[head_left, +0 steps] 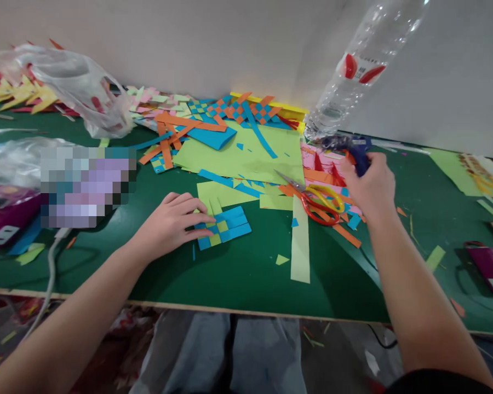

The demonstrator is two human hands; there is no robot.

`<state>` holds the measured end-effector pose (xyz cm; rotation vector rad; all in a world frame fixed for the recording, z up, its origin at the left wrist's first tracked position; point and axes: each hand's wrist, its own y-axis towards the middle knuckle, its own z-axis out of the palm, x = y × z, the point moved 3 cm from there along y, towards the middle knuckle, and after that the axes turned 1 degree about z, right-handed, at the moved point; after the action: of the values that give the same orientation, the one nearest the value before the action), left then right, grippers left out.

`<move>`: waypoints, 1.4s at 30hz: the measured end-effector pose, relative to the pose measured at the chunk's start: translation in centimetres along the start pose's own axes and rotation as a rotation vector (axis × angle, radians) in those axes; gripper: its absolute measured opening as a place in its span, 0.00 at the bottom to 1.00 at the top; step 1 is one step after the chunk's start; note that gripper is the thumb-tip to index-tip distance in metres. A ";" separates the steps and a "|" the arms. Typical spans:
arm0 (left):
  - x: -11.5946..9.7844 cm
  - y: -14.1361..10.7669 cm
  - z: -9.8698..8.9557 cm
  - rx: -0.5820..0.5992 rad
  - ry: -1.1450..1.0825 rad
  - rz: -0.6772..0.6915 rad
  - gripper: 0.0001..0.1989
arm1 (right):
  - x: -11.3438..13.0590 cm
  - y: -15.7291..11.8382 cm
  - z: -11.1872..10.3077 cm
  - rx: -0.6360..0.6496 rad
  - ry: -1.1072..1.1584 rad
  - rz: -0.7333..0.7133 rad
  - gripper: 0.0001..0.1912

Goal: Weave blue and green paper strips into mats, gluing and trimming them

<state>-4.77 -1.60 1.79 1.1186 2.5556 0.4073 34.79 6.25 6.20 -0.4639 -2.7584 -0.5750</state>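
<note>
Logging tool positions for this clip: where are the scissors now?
In the head view, the scissors lie right of centre, blade tips over the lime sheet near its lower right corner, handles left of the right hand.

Single head-worn view, facing forward and down over a green table [246,279]
It looks from above the person's lap [267,350], near enough that the left hand [181,221] and right hand [372,183] fall around mid-height, and reaches past the table to the pale wall [181,44]; the table's front edge slants slightly lower toward the right
</note>
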 end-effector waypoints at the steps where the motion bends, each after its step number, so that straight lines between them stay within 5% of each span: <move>1: -0.1 0.1 -0.2 -0.016 0.016 0.001 0.12 | 0.7 -1.0 0.0 0.018 0.006 -0.036 0.34; 7: -3.6 0.9 -0.9 -0.007 0.142 0.014 0.09 | 3.0 -5.2 1.7 0.124 -0.005 -0.156 0.32; 15: -8.4 2.0 1.1 -0.002 0.294 -0.121 0.07 | 2.4 -6.1 2.9 0.157 -0.057 -0.152 0.42; 42: -7.4 -0.2 1.4 -0.114 0.181 -0.358 0.17 | 2.5 -7.0 2.7 0.126 -0.095 -0.270 0.41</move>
<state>0.41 -7.06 1.70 0.5900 2.7733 0.5742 29.46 1.97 2.36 -0.0917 -2.9497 -0.4440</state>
